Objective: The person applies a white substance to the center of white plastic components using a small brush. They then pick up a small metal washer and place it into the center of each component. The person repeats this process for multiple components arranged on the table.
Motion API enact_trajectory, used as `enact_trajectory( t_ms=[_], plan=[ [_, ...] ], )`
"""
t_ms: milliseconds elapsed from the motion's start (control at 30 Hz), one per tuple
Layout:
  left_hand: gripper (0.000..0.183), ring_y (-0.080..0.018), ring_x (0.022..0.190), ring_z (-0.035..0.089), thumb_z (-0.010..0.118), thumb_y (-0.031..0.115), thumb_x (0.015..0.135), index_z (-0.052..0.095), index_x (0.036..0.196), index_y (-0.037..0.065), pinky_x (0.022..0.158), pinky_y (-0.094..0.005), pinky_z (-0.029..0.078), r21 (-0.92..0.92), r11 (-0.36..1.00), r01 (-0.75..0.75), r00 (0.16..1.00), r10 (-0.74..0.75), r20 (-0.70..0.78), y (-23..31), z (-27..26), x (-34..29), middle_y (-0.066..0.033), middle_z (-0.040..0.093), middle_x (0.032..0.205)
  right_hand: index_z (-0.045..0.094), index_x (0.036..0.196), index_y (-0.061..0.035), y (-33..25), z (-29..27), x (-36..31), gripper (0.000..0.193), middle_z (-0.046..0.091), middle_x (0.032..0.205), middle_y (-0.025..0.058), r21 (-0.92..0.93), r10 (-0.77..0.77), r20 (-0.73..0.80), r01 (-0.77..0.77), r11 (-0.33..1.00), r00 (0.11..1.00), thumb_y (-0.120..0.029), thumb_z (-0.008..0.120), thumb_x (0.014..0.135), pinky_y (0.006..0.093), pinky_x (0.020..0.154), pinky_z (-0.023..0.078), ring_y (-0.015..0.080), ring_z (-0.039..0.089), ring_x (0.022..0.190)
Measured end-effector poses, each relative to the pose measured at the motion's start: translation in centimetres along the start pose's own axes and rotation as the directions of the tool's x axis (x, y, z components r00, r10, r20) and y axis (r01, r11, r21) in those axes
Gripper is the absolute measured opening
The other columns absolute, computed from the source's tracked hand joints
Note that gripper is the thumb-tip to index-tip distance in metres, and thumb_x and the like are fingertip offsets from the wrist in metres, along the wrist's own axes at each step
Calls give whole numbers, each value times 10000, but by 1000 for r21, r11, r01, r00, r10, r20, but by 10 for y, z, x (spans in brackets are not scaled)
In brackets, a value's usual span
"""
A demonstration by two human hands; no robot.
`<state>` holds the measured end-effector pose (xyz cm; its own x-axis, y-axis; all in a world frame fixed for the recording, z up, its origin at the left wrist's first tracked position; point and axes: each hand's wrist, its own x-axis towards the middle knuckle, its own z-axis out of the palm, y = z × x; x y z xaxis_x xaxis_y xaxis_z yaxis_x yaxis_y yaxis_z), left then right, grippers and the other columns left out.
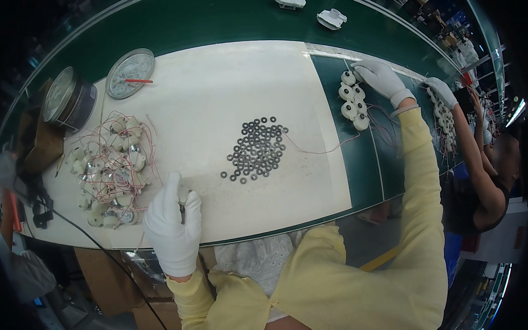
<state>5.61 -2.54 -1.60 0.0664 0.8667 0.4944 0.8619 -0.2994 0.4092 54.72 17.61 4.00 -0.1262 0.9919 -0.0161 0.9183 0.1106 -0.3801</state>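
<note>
My left hand [176,223], in a white glove, is closed near the front edge of the table, with a small wired motor [185,195] between thumb and fingers, mostly covered. Beside it on the left lies a tangled pile of pale round motors [116,170] with red and white wires. My right hand [380,79], also gloved, reaches far right. Its fingertips are together at the top of a cluster of pale motors [353,101] with black centres, pinching one largely hidden by the fingers. Dark ring-shaped parts [255,151] are spread mid-table.
A round clear lid [130,73] with a red stick on it lies at the back left, beside a dark tub [76,102]. White housings [331,19] sit on the green belt behind. At the right, a co-worker's gloved hand [442,92] touches another row of motors.
</note>
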Motion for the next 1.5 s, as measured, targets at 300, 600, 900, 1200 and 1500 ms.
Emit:
enact_trajectory(
  t_ms=[300, 600, 900, 1200, 1500],
  plan=[
    [481, -266, 700, 519, 746, 138, 867, 606, 1317, 40, 649, -401, 427, -3, 1000, 10, 1000, -10, 2, 1, 1, 0, -73, 564, 825, 680, 1221, -1, -12, 0, -20, 364, 742, 978, 137, 61, -88, -11, 88, 994, 996, -253, 584, 976, 319, 871, 531, 206, 710, 902],
    [526, -258, 763, 566, 668, 100, 939, 508, 1419, -41, 717, -369, 477, -299, 948, 107, 989, -132, -63, 3, -5, -10, -146, 639, 977, 558, 1394, 24, -137, 8, -65, 458, 671, 1193, 107, 334, -330, -347, 445, 831, 878, -266, 450, 1056, 314, 888, 492, 159, 608, 942],
    [586, -248, 764, 643, 509, 222, 1029, 364, 1471, -134, 739, -344, 526, -759, 631, 159, 914, -385, -129, 57, -3, -17, -140, 663, 970, 593, 1290, -42, -312, 106, -106, 593, 647, 906, 113, 91, -823, -63, 825, 558, 564, -292, 755, 777, 344, 549, 450, 250, 640, 665],
    [372, -351, 802, 638, 591, 161, 946, 601, 1261, -38, 729, -417, 503, -411, 912, 16, 999, -35, -39, 37, -24, -25, -170, 673, 955, 626, 1225, 37, -291, 44, -121, 789, 707, 947, 55, 956, -322, 192, -103, 275, 927, -420, 946, 667, 267, 717, 530, 158, 677, 825],
    [256, -362, 924, 665, 648, 96, 930, 677, 1163, -9, 814, -426, 524, 28, 940, 339, 867, -301, -398, -51, -33, -25, -196, 678, 1028, 718, 961, 43, -203, 27, -133, 321, 722, 853, 46, 322, -65, 747, -274, 906, 661, -232, 828, 839, 221, 672, 505, 95, 646, 738]
  ],
)
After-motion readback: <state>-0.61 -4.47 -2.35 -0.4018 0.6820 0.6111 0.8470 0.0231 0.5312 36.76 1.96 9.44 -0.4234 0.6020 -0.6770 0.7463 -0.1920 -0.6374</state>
